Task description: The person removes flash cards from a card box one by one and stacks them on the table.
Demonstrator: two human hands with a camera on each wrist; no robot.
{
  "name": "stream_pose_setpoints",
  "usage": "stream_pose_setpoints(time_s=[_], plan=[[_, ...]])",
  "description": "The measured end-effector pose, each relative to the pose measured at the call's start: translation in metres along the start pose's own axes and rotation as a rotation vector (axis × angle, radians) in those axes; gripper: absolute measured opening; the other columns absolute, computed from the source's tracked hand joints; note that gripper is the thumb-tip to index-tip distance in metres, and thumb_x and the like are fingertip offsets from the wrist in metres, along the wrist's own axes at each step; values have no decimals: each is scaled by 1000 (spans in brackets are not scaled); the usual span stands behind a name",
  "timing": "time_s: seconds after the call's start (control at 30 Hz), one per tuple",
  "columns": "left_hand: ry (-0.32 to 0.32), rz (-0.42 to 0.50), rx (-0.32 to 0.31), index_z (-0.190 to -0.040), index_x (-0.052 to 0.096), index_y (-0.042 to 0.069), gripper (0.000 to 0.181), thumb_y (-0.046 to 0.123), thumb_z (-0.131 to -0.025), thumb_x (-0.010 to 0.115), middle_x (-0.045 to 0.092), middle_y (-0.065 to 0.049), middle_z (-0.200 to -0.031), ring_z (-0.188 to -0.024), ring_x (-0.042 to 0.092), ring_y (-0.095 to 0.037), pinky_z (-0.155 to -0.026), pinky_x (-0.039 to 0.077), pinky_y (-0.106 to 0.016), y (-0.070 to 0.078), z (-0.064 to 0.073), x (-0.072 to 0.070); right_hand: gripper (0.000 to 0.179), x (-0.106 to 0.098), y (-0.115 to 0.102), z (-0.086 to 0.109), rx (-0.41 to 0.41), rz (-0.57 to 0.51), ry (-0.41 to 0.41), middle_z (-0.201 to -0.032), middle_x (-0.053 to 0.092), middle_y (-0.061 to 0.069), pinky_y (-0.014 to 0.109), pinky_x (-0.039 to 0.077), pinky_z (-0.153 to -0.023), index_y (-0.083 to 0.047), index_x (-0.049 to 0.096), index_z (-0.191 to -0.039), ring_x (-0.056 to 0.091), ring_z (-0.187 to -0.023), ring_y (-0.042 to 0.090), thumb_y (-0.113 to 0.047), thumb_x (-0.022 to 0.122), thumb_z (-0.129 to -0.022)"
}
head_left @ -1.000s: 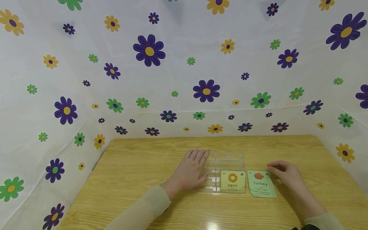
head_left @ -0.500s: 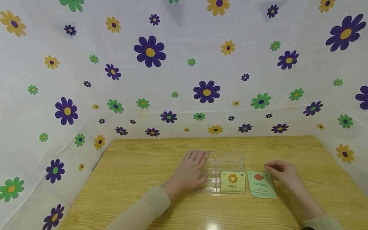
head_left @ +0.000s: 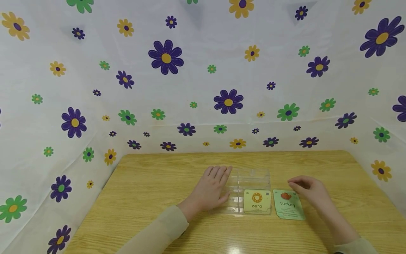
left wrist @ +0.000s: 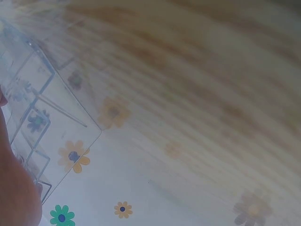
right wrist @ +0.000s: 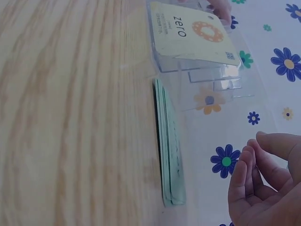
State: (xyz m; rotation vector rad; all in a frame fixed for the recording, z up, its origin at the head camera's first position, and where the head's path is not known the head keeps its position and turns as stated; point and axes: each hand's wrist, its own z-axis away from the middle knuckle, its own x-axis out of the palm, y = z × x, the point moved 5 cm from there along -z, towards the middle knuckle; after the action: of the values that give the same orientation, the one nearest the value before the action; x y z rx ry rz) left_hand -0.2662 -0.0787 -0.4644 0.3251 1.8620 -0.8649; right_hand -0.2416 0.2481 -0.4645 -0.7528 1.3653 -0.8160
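My left hand rests on the left part of a clear plastic card tray, its fingers stretched out; the covered part of the tray is hidden. In the tray's near right compartment lies a yellow card marked "zero" with an orange ring picture. Just right of the tray is a small stack of green cards, the top one reading "turkey". My right hand hovers by the stack's upper right corner with loosely bent fingers. In the right wrist view the right hand holds nothing and stays apart from the green cards.
A wooden table carries the tray and cards. White cloth with purple, yellow and green flowers encloses the table at the back and both sides.
My right hand has shifted slightly left toward the tray, above the top right corner of the green stack. The left hand, the tray and the cards have stayed in place.
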Motion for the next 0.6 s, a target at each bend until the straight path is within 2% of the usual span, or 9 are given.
stream_pose_setpoints(time_s=[0.6], plan=[[18,9,-1,-167,27,7,86,60,-103,50,47,-5,-155,-137,47,-22,-119,39,-41,0,0,2,31,8,-22,8,-86,-15,-6,-119,76,14,19,56,-80,3,72,-125,63,-89,-6,-19,70,-103]])
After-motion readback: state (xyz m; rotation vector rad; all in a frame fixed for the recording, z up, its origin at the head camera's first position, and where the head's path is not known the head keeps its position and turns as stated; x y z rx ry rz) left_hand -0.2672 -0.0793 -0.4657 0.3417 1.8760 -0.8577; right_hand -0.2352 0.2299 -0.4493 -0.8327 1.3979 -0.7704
